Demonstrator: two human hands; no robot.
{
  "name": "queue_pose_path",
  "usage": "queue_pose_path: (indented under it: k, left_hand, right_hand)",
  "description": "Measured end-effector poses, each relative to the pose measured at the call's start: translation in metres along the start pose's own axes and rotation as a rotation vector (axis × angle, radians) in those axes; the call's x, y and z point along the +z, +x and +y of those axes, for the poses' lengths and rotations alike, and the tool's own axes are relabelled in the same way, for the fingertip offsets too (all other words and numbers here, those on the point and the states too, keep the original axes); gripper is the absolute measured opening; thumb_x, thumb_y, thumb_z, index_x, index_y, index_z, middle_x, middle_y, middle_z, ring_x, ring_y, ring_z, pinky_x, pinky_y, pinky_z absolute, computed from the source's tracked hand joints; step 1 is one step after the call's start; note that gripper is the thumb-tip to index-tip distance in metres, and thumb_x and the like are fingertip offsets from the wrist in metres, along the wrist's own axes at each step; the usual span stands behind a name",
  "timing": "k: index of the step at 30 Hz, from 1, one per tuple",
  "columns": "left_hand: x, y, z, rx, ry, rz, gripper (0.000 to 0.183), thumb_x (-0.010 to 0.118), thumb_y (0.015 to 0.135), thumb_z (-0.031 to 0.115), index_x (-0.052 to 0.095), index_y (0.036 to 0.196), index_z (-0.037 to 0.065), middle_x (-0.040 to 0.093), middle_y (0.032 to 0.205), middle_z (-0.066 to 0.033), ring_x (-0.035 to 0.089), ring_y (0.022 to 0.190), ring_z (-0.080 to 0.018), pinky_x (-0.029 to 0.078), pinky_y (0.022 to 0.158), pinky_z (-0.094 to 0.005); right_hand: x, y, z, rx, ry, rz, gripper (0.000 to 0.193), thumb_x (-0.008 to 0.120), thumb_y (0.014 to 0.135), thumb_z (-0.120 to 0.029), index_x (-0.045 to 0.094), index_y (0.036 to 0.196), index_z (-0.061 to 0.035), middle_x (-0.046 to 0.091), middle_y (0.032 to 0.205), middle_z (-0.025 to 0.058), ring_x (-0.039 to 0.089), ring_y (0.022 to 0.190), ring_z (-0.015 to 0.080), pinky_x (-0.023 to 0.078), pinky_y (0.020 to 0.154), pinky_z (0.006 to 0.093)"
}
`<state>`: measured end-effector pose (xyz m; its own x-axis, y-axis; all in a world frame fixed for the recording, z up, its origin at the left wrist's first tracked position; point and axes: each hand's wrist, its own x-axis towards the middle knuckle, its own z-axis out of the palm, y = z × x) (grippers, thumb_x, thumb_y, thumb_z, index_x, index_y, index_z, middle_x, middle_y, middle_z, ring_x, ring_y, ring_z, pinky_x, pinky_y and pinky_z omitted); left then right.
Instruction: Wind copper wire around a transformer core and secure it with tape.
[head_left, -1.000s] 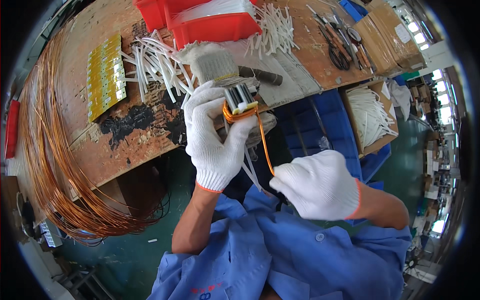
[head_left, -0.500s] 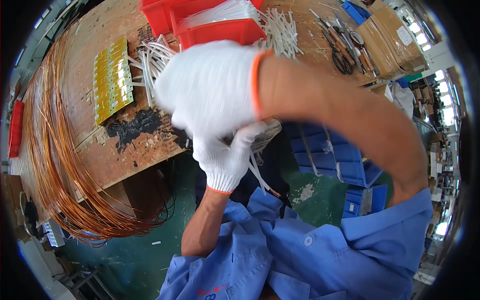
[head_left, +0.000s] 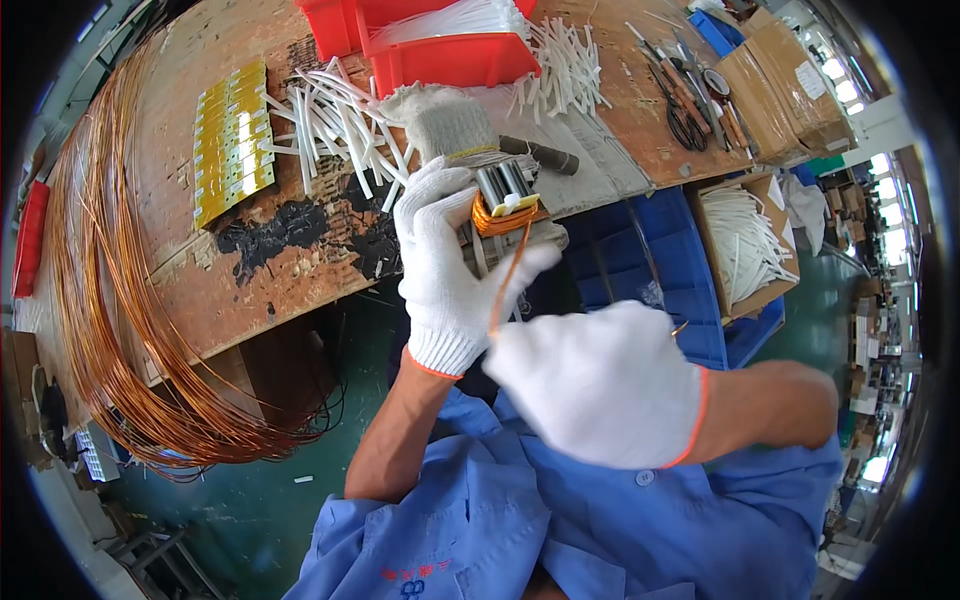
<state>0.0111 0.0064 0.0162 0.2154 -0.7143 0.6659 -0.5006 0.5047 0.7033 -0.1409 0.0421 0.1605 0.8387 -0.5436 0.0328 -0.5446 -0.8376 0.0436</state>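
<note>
In its white glove, my left hand (head_left: 432, 270) grips a small metal core (head_left: 506, 186) from its left side, the thumb stretched out below. Orange-brown copper wire is wound in a coil (head_left: 503, 220) around the core's lower part. From that coil one copper strand (head_left: 514, 270) runs down to my right hand (head_left: 600, 385), also gloved. The right fingers are closed on this strand, and a short wire end sticks out past the knuckles. The glove is slightly blurred. Behind the core lies a grey cloth bundle (head_left: 445, 122) with a dark rod beside it.
A large bundle of copper wire (head_left: 120, 330) hangs over the table's left edge. Yellow sheets (head_left: 233, 145), white tubes (head_left: 330, 125) and red bins (head_left: 455, 64) lie on the worn table. Scissors and hand tools (head_left: 688, 100) are far right. Blue crates (head_left: 640, 260) and a tube-filled box (head_left: 745, 240) stand right.
My right hand has swung from above the left hand down to the lower right, drawing the copper strand along. The wound core, hidden before, now shows. My left hand stays nearly in place.
</note>
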Motion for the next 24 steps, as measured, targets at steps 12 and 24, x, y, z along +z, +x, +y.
queue_pose_path:
  k: [12,24]
  left_hand:
    - [0.005,-0.009,-0.003,-0.143,0.004,0.152,0.066,0.105,0.072,0.019,0.065,0.121,-0.001,0.060,0.144,-0.0215,0.059,0.138,-0.0400,0.050,0.117,-0.0487]
    - [0.013,-0.028,0.002,-0.311,-0.097,0.159,0.054,0.095,0.085,0.018,0.067,0.128,0.001,0.062,0.144,-0.0202,0.060,0.140,-0.0291,0.050,0.118,-0.0441]
  right_hand:
    - [0.024,0.067,0.140,0.237,0.734,-0.280,0.016,0.073,0.100,-0.020,0.080,0.094,-0.0071,0.073,0.080,0.0135,0.073,0.074,0.0318,0.058,0.067,0.0448]
    - [-0.017,0.109,0.027,-0.275,0.042,-0.022,0.025,0.073,0.081,-0.024,0.081,0.089,-0.0015,0.073,0.082,0.0146,0.069,0.063,0.0313,0.057,0.056,0.0407]
